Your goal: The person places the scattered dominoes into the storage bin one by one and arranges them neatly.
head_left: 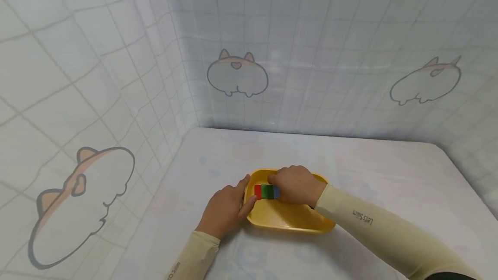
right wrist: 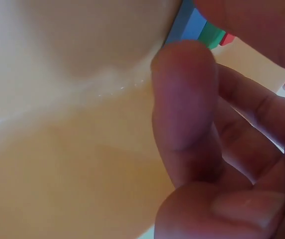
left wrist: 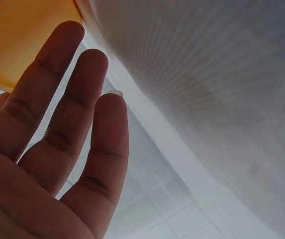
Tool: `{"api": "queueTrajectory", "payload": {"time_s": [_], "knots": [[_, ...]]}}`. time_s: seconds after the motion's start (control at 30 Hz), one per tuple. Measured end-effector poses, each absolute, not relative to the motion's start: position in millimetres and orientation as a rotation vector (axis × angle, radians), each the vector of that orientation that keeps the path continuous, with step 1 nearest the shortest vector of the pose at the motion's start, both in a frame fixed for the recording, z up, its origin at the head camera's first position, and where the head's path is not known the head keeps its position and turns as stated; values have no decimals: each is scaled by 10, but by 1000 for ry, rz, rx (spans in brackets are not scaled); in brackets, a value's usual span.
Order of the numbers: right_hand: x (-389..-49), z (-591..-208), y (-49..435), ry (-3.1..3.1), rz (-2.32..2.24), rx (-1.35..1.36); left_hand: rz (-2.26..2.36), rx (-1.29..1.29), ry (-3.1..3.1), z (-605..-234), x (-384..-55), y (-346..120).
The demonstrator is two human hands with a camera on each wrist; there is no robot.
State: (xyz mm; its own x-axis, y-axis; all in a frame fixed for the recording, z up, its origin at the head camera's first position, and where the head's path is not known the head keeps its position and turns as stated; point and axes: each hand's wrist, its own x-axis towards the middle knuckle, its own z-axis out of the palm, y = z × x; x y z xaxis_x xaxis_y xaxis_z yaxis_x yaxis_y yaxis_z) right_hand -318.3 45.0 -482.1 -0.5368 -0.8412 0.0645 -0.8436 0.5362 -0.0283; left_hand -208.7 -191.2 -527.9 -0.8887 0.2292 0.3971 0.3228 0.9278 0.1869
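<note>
A row of coloured blocks (head_left: 266,192), red, green and blue, lies inside a yellow tray (head_left: 288,228). My right hand (head_left: 297,183) reaches into the tray and grips the row at its blue end, partly covering it. Up close, the right wrist view shows the blue block (right wrist: 194,26) beside the curled fingers. At the tray's left rim is my left hand (head_left: 225,208), its thumb over the rim near the red block and its index finger along the edge. In the left wrist view the other fingers (left wrist: 85,74) are extended beside the tray's outer side.
The tray stands on a pale, faintly patterned table (head_left: 373,172). White grid-patterned curtains (head_left: 319,55) with cartoon animal drawings hang behind and at both sides. Light sleeves (head_left: 385,228) cover the forearms.
</note>
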Motion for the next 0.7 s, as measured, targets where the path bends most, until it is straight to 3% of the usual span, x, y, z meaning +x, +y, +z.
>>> {"api": "queueTrajectory", "payload": {"time_s": [0.7], "knots": [[-3098,-4720,692,-2752,170,1374,-402,-370,-2759,-5288,-2101,-1890]]}}
